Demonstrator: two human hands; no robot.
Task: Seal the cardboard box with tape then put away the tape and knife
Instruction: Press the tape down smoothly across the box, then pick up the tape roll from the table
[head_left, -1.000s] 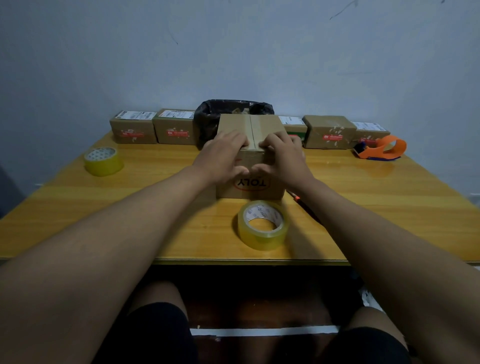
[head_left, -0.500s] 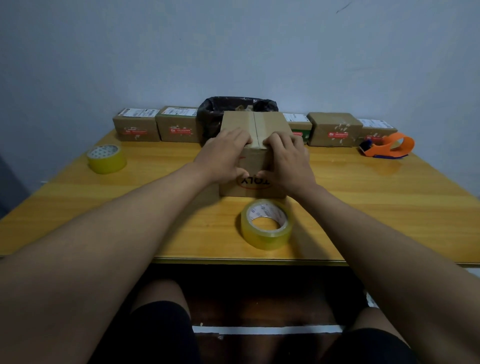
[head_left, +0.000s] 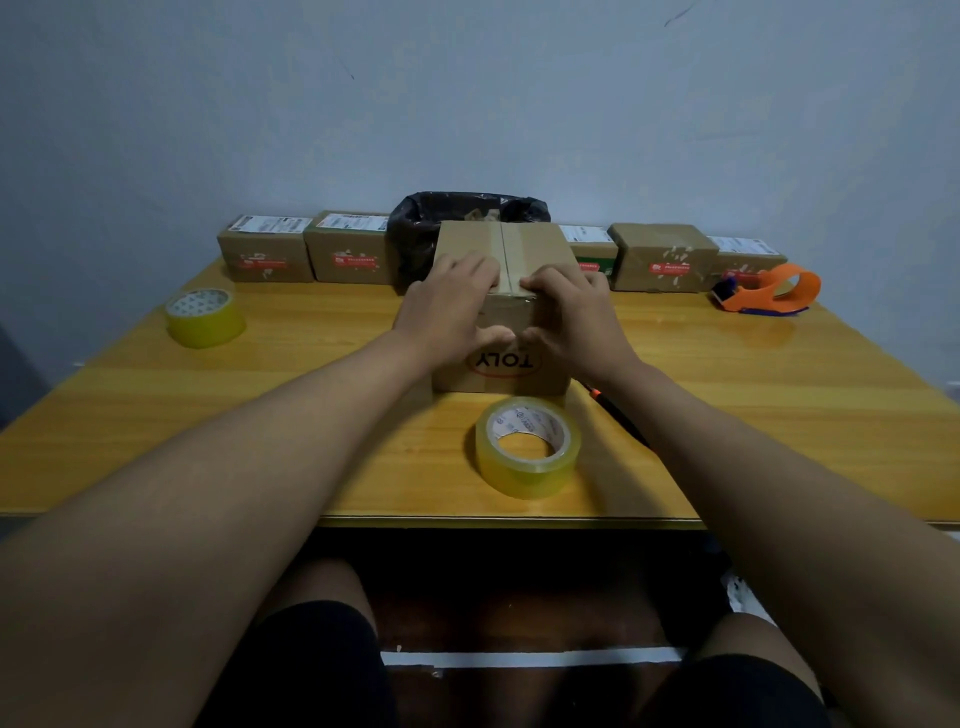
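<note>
A brown cardboard box (head_left: 535, 247) with an upside-down "TOLY" mark stands at the middle of the wooden table (head_left: 779, 395). A strip of clear tape runs along its top seam. My left hand (head_left: 449, 306) and my right hand (head_left: 569, 312) press flat on the box's near top edge, thumbs on its front face, either side of the seam. A roll of clear yellowish tape (head_left: 527, 447) lies flat just in front of the box. The knife (head_left: 618, 410), black with an orange tip, lies to the right of the box, mostly hidden under my right forearm.
A second tape roll (head_left: 205, 317) sits at the left. An orange tape dispenser (head_left: 769, 291) rests at the far right. Several small labelled parcels (head_left: 665, 257) and a black-lined bin (head_left: 415, 228) line the back edge by the wall.
Both hands have slid slightly along the box's near top edge, thumbs now lower on the front face. The view shifted a little; the box and tape roll stayed put.
</note>
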